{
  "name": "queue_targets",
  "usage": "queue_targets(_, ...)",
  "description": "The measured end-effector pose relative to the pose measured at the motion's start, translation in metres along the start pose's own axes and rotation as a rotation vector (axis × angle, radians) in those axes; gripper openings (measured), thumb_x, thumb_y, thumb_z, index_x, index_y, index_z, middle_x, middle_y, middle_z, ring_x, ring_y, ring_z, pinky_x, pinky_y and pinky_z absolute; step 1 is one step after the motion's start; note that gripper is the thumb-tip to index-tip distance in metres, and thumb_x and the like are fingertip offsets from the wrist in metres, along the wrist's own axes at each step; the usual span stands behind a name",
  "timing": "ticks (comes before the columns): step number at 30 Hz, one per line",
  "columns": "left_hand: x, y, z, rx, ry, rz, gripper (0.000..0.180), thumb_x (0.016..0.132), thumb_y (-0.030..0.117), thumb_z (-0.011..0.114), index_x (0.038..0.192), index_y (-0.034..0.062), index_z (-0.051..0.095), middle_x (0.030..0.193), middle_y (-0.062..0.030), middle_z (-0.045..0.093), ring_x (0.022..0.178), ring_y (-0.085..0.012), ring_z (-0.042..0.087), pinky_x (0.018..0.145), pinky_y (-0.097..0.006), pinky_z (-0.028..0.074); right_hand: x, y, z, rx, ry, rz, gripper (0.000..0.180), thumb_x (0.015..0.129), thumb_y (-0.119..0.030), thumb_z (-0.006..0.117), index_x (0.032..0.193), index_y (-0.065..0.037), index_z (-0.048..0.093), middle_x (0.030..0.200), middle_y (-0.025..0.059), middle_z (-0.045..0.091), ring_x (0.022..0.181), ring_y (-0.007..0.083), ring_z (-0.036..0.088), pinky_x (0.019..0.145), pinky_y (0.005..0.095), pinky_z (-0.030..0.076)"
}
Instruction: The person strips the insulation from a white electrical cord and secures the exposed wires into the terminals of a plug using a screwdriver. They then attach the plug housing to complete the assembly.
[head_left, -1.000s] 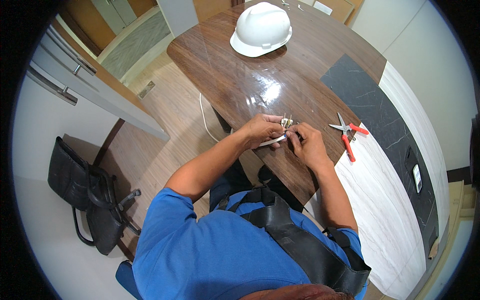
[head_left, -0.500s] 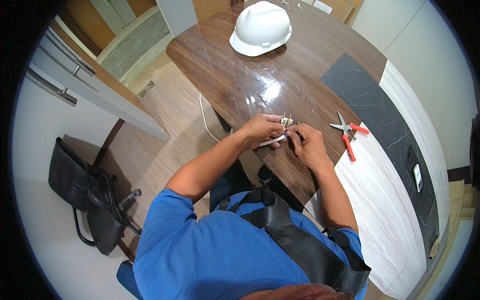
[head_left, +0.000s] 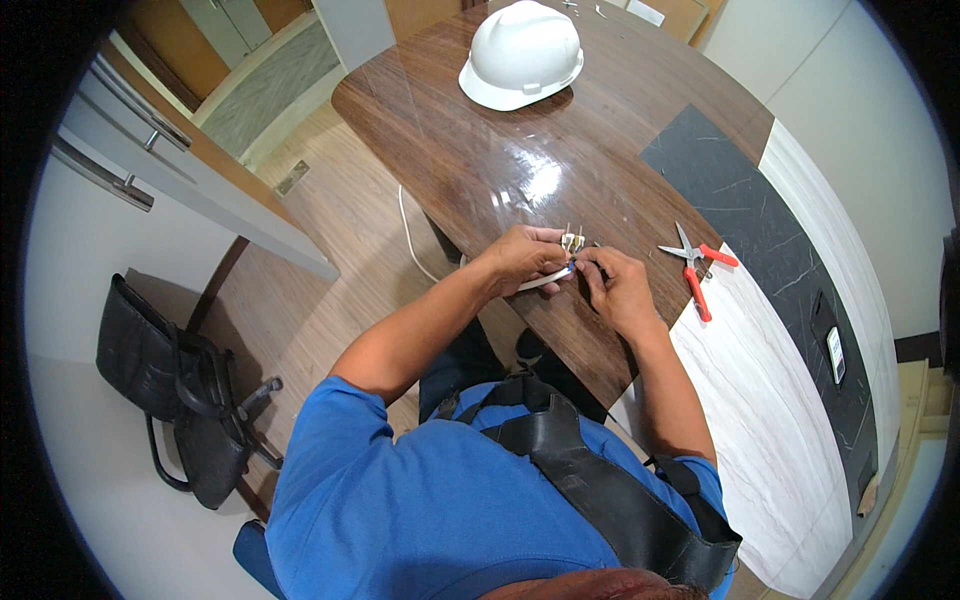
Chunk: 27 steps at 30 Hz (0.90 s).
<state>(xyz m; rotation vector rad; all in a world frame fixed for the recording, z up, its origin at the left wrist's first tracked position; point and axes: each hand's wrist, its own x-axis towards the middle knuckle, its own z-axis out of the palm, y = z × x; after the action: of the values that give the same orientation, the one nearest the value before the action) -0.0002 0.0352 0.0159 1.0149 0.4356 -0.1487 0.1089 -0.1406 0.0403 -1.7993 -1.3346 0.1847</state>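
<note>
Over the table's near edge, my left hand grips an opened electrical plug, its metal prongs pointing away from me. A white cable runs under the same hand's fingers up to the plug. At its stripped end, a short blue wire shows. My right hand is closed, thumb and fingertips pinched at the wire ends beside the plug. The fingers partly cover the exact spot where wire and plug meet. To the right lie red-handled snips, blades spread.
A white hard hat stands on the far part of the brown table. Beyond the snips are a black panel, a white marble-look panel and a phone-like device. A black office chair is at left; the cable trails to the floor.
Both hands hold almost the same place. The fingertips and the wire at the plug have shifted very slightly; everything else is still.
</note>
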Motion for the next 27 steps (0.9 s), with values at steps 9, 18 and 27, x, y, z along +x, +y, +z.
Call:
queue_targets(9, -0.0009, 0.0022, 0.0026, 0.029, 0.036, -0.002, 0.041, 0.092, 0.007, 0.062, 0.132, -0.0006, 0.058, 0.101, -0.0084, 0.071, 0.074, -0.0096, 0.064, 0.059, -0.027, 0.061, 0.0003, -0.0040, 0.0026, -0.042, 0.019, 0.026, 0.009, 0.088, -0.003, 0.067, 0.095, 0.002, 0.068, 0.085, 0.0211, 0.067, 0.074, 0.0348, 0.067, 0.067, 0.0386, 0.051)
queue_targets(18, -0.0024, 0.0040, 0.0020, -0.030, 0.004, -0.015, 0.042, 0.093, 0.006, 0.062, 0.134, -0.0010, 0.056, 0.101, -0.0093, 0.070, 0.075, -0.0107, 0.065, 0.059, -0.027, 0.061, 0.0009, -0.0028, 0.0031, -0.012, 0.039, 0.018, 0.008, 0.088, -0.004, 0.068, 0.093, 0.002, 0.069, 0.082, 0.0191, 0.067, 0.070, 0.0309, 0.065, 0.064, 0.0369, 0.050)
queue_targets(27, 0.0006, 0.0010, -0.0009, -0.015, 0.002, -0.005, 0.041, 0.093, 0.005, 0.061, 0.133, -0.0019, 0.056, 0.103, -0.0104, 0.071, 0.078, -0.0112, 0.067, 0.060, -0.028, 0.061, 0.0009, -0.0039, 0.0038, 0.003, 0.035, 0.042, 0.010, 0.088, -0.006, 0.069, 0.095, 0.001, 0.069, 0.082, 0.0196, 0.066, 0.070, 0.0311, 0.065, 0.063, 0.0374, 0.049)
